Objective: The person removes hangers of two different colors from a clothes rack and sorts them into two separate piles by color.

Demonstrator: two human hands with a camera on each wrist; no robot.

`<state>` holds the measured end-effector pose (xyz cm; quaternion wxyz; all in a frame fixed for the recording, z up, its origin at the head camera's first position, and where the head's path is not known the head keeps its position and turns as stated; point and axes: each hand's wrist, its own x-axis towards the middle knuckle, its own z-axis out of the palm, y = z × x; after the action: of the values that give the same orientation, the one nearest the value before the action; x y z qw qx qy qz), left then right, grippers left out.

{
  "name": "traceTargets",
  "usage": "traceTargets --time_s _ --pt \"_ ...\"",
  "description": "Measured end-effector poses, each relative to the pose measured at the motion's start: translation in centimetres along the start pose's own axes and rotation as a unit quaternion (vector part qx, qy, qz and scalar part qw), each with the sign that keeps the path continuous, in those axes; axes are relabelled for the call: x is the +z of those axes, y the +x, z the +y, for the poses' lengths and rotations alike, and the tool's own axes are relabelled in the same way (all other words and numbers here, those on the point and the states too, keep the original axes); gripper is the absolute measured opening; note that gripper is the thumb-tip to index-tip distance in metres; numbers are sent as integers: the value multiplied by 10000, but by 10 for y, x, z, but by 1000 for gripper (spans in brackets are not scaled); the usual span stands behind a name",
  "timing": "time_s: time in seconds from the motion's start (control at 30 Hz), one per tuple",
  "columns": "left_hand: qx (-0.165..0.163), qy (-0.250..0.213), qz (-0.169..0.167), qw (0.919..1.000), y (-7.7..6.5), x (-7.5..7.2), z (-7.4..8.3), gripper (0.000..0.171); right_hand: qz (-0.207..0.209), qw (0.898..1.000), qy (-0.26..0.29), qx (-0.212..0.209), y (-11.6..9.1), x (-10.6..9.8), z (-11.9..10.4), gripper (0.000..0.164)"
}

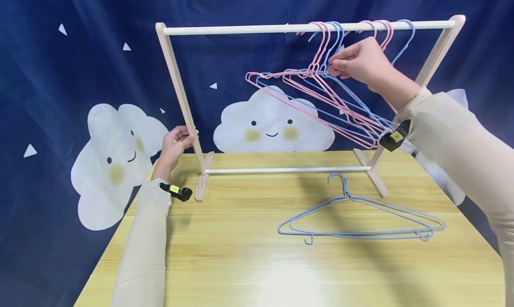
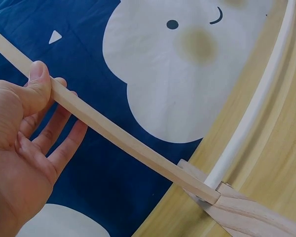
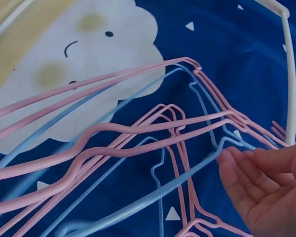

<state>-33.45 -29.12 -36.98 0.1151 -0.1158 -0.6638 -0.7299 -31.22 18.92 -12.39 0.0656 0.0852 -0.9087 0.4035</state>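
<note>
My left hand (image 1: 173,144) holds the left wooden post (image 2: 106,127) of a small hanger rack, thumb on the near side and fingers behind. My right hand (image 1: 363,62) is raised just below the white top rail (image 1: 241,29). Its thumb and fingertips pinch a blue hanger (image 3: 158,189) close to the neck, where the hook begins. That hanger's hook is over the rail. Pink hangers (image 3: 138,147) hang right beside it, their arms overlapping. Farther right on the rail, more pink hooks and a blue hook (image 1: 410,35) are partly hidden behind my right hand and wrist.
Two blue hangers (image 1: 346,190) lie stacked on the wooden table (image 1: 225,244) in front of the rack. A white lower bar (image 1: 281,170) joins the rack's feet. Behind stands a dark blue curtain (image 1: 100,66) printed with clouds and triangles.
</note>
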Motion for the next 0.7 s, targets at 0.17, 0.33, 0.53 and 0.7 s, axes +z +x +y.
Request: traceTargets --time_s 0.17,0.33,0.53,0.7 --pt "-72 82 -34 9999 -4 4 11 15 16 9998 -161 98 9 4 -4 38" --pt "-66 64 -84 9999 -8 8 19 13 -79 9995 14 308 16 4 -9 41" --pt "-71 90 -72 9999 -8 8 18 13 -158 9940 897 613 22 0 -17 16" --pt "-121 135 -54 9998 -7 10 19 13 -153 9901 1116 837 22 -2 -20 24"
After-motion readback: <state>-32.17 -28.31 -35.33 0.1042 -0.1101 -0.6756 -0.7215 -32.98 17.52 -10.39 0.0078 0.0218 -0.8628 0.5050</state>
